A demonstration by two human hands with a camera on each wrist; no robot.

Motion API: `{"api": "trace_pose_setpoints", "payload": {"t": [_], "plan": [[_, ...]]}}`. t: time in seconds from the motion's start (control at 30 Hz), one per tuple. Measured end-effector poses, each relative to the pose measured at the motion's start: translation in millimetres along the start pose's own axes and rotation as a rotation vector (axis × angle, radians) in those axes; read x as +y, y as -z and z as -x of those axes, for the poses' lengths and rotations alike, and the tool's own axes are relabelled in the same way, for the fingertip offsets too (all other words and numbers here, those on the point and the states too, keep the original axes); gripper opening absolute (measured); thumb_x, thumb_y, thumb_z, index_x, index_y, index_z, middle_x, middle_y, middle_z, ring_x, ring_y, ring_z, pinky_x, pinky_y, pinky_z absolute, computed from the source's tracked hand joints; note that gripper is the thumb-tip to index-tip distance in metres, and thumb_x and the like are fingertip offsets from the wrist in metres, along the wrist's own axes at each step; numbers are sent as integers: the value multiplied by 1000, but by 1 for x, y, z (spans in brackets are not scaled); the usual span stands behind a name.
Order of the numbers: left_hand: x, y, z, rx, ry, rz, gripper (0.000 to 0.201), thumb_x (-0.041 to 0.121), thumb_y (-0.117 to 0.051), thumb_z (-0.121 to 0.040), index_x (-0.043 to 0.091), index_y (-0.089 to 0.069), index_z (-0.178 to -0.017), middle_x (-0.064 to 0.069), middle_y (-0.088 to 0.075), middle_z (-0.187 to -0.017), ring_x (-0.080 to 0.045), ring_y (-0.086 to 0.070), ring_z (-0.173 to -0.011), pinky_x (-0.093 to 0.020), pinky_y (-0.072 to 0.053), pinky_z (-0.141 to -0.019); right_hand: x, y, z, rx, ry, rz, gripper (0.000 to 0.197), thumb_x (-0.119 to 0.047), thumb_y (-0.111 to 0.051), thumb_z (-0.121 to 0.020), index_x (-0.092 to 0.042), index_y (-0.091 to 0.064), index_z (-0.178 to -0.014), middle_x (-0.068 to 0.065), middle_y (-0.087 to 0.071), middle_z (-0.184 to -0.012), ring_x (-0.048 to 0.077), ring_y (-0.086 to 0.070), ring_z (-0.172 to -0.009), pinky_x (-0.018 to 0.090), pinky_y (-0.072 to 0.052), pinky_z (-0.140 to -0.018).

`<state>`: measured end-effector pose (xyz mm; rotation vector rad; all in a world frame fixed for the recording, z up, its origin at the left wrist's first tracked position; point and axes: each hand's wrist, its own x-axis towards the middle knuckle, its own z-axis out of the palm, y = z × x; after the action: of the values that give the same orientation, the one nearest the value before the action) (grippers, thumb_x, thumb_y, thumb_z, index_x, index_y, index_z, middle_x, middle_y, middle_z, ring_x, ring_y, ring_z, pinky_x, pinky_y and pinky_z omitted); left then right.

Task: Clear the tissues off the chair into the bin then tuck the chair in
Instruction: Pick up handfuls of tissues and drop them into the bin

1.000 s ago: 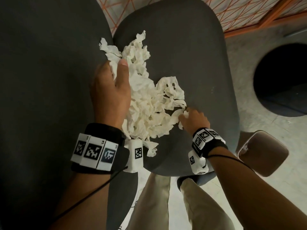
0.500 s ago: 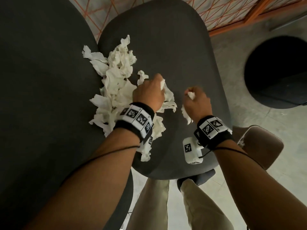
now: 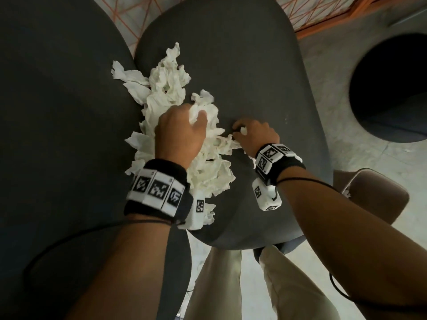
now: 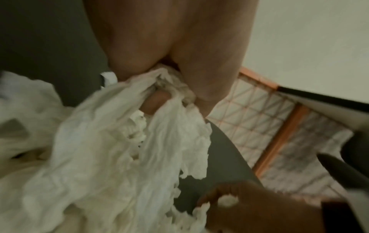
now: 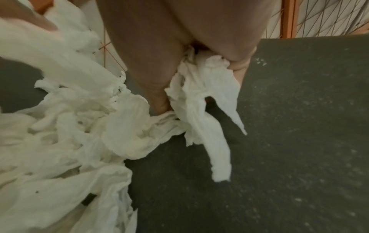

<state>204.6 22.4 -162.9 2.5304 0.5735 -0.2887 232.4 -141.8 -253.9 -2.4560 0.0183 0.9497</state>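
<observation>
A heap of crumpled white tissues (image 3: 168,93) lies across the left half of the dark grey chair seat (image 3: 254,72). My left hand (image 3: 184,128) sits on the heap's middle, fingers curled round a bunch of tissue (image 4: 123,141). Just to its right, my right hand (image 3: 249,132) pinches a smaller wad of tissue (image 5: 205,97) that hangs from its fingers over the seat. The black round bin (image 3: 390,95) stands on the floor to the right of the chair.
A large dark grey surface (image 3: 57,135) fills the left side, against the chair. An orange wire grid (image 3: 323,10) stands behind the chair. A brown stool seat (image 3: 374,195) sits at the right, near my right forearm. My legs stand below the chair's front edge.
My left hand came off the heap's left side onto its middle and closed on tissue. My right hand moved up from the heap's lower right edge, a small wad now in its fingers.
</observation>
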Motion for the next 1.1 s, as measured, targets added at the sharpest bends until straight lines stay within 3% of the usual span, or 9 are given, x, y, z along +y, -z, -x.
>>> {"api": "trace_pose_setpoints", "payload": {"t": [0.2,0.3,0.4,0.5,0.67,0.87,0.97,1.03,1.1], "plan": [[-3,35,17,140,143,319,14,19,-62,-83,16,-69,-95,6,-70,-89,-11,-67,-83,-28,-56,-76,-1,-8,1,-71,49,-62,49,-55,-65,-79,-35,-55,-122,0,-57,-127,27,-58,-109,37,-47,-89],[-3,46,18,171,166,391,31,6,-57,-85,20,-63,-111,9,-68,-100,-11,-67,-94,-28,-56,-85,-1,-14,1,-113,76,-18,27,-28,-66,-80,-28,-62,-107,3,-57,-121,29,-60,-105,35,-48,-84],[0,47,13,147,198,442,30,6,-53,-87,21,-53,-114,13,-61,-91,-9,-65,-82,-26,-55,-71,1,-16,5,-94,55,-49,17,-12,-56,-81,-21,-64,-93,6,-66,-99,31,-63,-92,34,-50,-76],[6,41,8,49,164,430,24,18,-54,-86,21,-54,-109,7,-63,-83,-13,-62,-69,-32,-52,-60,5,-10,12,-31,4,-229,18,-9,-57,-81,-17,-63,-95,2,-64,-91,24,-60,-85,28,-45,-70],[11,1,6,-314,56,25,42,49,-64,-80,25,-58,-114,2,-68,-97,-22,-66,-90,-40,-56,-83,25,6,27,136,-37,-443,31,5,-51,-75,-23,-59,-83,1,-62,-85,22,-60,-79,27,-46,-64],[17,-72,24,-503,-49,-327,53,38,-65,-85,24,-46,-132,-10,-62,-120,-34,-60,-111,-41,-48,-88,49,15,44,266,-82,-679,43,9,-43,-69,-30,-62,-64,-9,-64,-75,16,-63,-76,25,-51,-65],[15,-93,26,-515,-60,-378,56,40,-65,-87,18,-43,-134,-13,-60,-123,-36,-59,-113,-45,-49,-90,61,19,48,281,-159,-741,34,2,-45,-73,-26,-60,-62,-6,-61,-66,16,-60,-65,27,-47,-58],[16,-101,25,-480,-81,-415,46,37,-63,-89,15,-49,-126,-14,-63,-120,-36,-62,-109,-44,-50,-87,71,20,51,230,-229,-781,13,-18,-53,-76,-22,-64,-71,-2,-69,-72,21,-66,-71,36,-56,-67],[18,-101,23,-464,-98,-421,31,30,-59,-91,12,-58,-116,-15,-65,-115,-36,-62,-107,-42,-49,-84,81,21,54,173,-319,-815,26,-37,-58,-67,-19,-67,-83,5,-74,-83,27,-71,-81,46,-59,-79]]}}
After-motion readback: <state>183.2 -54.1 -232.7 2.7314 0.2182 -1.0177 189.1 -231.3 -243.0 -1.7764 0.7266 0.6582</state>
